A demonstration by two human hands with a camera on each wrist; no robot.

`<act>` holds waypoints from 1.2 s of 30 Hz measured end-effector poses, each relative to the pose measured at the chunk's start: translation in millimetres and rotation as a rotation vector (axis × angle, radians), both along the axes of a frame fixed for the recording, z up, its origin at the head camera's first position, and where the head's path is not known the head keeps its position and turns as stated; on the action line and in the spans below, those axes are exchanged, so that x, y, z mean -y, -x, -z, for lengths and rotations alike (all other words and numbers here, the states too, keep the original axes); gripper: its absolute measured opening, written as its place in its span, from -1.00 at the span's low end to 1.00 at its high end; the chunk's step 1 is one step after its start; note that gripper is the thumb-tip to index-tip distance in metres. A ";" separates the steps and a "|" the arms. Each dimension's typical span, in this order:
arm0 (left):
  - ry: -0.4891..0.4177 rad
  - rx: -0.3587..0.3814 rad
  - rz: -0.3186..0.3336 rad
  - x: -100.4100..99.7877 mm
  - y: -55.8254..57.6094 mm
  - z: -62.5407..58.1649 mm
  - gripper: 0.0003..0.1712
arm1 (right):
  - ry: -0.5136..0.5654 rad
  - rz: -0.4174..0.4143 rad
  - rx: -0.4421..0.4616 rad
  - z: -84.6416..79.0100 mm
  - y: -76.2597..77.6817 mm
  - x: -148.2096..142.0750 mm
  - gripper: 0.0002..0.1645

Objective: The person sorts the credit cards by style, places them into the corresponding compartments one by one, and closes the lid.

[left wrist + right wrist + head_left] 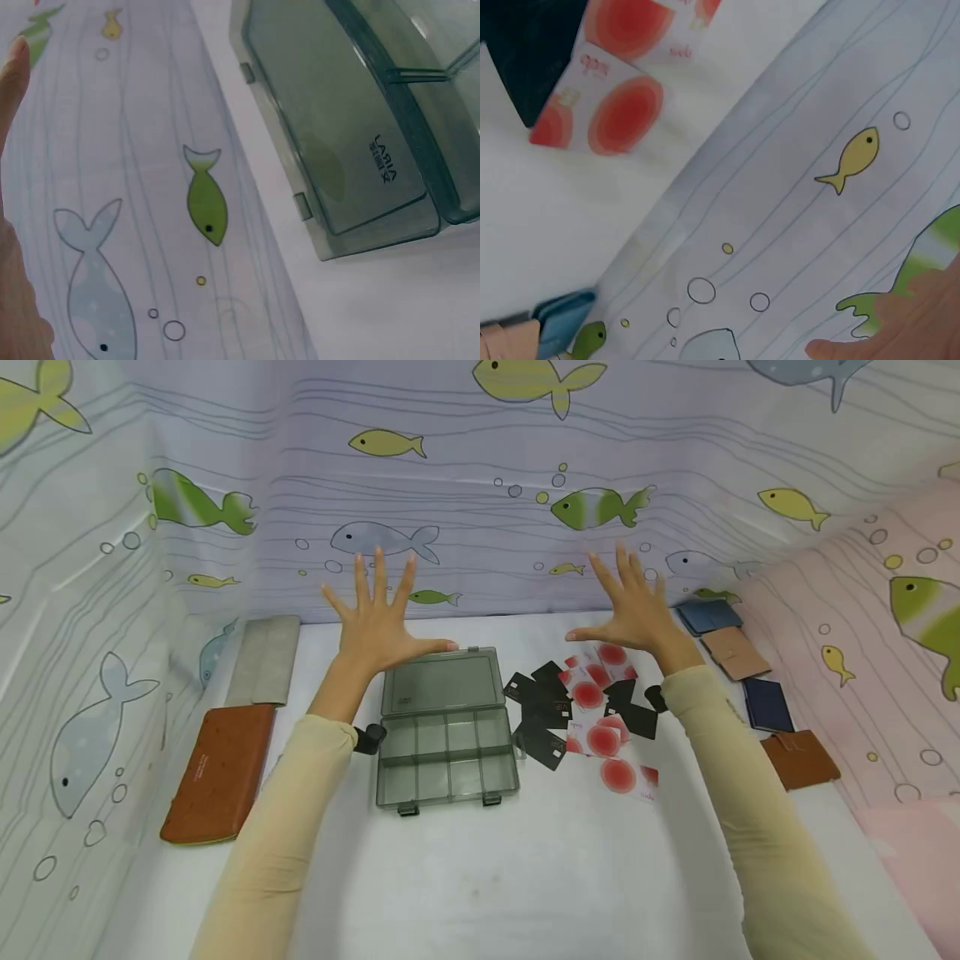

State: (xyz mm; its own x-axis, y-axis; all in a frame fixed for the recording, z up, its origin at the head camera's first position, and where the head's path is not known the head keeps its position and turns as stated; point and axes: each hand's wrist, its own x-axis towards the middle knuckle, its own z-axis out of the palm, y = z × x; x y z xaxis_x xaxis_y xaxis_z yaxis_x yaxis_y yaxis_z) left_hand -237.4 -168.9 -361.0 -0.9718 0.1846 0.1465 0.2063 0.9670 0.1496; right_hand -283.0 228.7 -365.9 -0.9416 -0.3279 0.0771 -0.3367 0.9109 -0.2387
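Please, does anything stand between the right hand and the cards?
Nothing visible does. The right hand is raised and holds nothing, and only air shows between it and the cards, many overlapping on the table.

White tabletop [480, 860] noted. Lilac-tinted sheeting [465, 497] stands along the far edge, printed with fish [600, 508] and bubbles [514, 491]. Left edge: whitish panel [90, 610], similar print. Right edge: panel [877, 710] of matching print, pinkish toward the near corner. Tabletop shadows soft-edged.

Fish-print curtain [465, 485] behind white table [480, 893], grey pouch [264, 660] beyond brown pouch [217, 772] at left, four small cases [737, 652] at right
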 end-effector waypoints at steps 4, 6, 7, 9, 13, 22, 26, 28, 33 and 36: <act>-0.113 -0.014 0.080 6.0 -20.1 3.3 0.49 | 0.108 -0.041 0.011 13.2 -22.5 -5.4 0.47; -0.215 0.004 0.128 10.7 -32.6 7.7 0.47 | 0.174 -0.066 0.035 20.7 -35.7 -6.7 0.44; -0.266 0.019 0.147 13.3 -39.0 10.9 0.47 | 0.197 -0.082 0.050 25.0 -42.3 -7.2 0.42; -0.369 0.050 0.173 18.5 -51.9 18.6 0.45 | 0.244 -0.114 0.081 33.5 -55.9 -7.3 0.38; -0.544 0.095 0.189 28.3 -75.0 37.7 0.43 | 0.301 -0.164 0.142 52.3 -77.6 -5.5 0.31; -0.805 0.151 0.180 41.6 -114.6 80.6 0.32 | 0.324 -0.149 0.265 86.0 -93.3 -1.3 0.10; -0.835 0.184 0.149 45.4 -124.2 91.2 0.25 | 0.309 -0.158 0.259 97.4 -91.9 -0.3 0.03; -0.831 0.214 0.137 47.8 -127.0 94.7 0.21 | 0.301 -0.160 0.251 102.5 -90.7 0.2 -0.01; -0.820 0.308 0.171 58.5 -132.8 108.2 0.12 | 0.242 -0.147 0.249 108.6 -89.5 4.4 -0.08; -0.825 0.334 0.185 65.4 -136.2 117.2 0.08 | 0.203 -0.141 0.244 110.1 -88.1 7.2 -0.11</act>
